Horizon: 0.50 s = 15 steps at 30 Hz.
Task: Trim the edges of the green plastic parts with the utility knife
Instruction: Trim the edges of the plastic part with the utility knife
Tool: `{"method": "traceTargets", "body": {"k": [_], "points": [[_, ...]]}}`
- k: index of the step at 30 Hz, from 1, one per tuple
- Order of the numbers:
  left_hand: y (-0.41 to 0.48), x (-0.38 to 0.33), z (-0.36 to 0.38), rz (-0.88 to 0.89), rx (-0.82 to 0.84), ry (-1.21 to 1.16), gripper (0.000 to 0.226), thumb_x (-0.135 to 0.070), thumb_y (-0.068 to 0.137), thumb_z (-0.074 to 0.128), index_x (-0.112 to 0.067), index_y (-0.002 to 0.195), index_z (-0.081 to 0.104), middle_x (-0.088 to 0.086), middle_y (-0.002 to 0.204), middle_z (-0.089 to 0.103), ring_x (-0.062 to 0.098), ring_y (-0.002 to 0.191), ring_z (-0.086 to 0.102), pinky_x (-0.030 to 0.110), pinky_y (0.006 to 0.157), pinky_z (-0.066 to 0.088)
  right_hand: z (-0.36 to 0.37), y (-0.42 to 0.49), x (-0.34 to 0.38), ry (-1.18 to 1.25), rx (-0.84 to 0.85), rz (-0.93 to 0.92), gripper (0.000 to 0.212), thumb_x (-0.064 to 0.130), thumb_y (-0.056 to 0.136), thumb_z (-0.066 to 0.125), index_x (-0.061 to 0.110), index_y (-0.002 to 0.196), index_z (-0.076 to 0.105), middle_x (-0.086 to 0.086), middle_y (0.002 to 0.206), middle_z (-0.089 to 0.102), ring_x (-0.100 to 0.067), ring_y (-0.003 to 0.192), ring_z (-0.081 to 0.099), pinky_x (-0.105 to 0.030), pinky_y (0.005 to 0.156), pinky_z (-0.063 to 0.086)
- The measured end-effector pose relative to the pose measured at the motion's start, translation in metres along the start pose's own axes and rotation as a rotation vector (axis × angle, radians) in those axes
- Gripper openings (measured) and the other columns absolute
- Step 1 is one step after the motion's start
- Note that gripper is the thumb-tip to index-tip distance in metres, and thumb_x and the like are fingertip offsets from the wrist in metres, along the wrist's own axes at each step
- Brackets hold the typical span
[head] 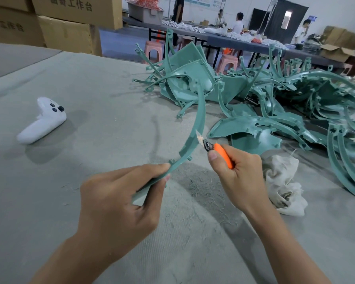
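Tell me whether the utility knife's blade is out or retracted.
Out. A pale blade projects past the dark nose of the utility knife in the right hand, its tip at the curved green part.

**Free room and obstacles on the tabletop**

A pile of green parts (275, 95) blocks the far right corner and right edge, with a cloth (283, 185) just before it. A controller (43, 119) lies near the left edge. The bare tabletop (103, 83) between them allows passage.

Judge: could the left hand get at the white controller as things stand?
Probably not yet: the left hand grips the curved green part, though the way to the white controller looks free.
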<state>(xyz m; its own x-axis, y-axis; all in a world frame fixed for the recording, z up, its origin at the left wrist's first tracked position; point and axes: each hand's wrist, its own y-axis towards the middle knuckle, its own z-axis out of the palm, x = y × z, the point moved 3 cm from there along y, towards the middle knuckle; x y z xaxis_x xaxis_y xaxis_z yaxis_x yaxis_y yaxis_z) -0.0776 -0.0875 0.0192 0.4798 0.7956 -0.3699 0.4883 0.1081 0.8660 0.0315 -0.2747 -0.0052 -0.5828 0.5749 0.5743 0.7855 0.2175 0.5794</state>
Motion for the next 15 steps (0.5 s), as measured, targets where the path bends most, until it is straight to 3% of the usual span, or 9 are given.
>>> {"method": "traceTargets", "body": {"k": [15], "points": [[0.004,0.0,-0.003,0.039,0.111,-0.094,0.014,-0.015,0.08,0.065,-0.006,0.079,0.076,-0.015,0.075,0.063,0.003,0.07,0.061,0.008,0.062,0.046,-0.005,0.011,-0.013,-0.012,-0.057,0.058,0.05,0.062,0.088,0.043,0.029,0.055,0.026,0.007,0.048,0.029,-0.01,0.045,0.025,-0.028,0.049,0.021]]}}
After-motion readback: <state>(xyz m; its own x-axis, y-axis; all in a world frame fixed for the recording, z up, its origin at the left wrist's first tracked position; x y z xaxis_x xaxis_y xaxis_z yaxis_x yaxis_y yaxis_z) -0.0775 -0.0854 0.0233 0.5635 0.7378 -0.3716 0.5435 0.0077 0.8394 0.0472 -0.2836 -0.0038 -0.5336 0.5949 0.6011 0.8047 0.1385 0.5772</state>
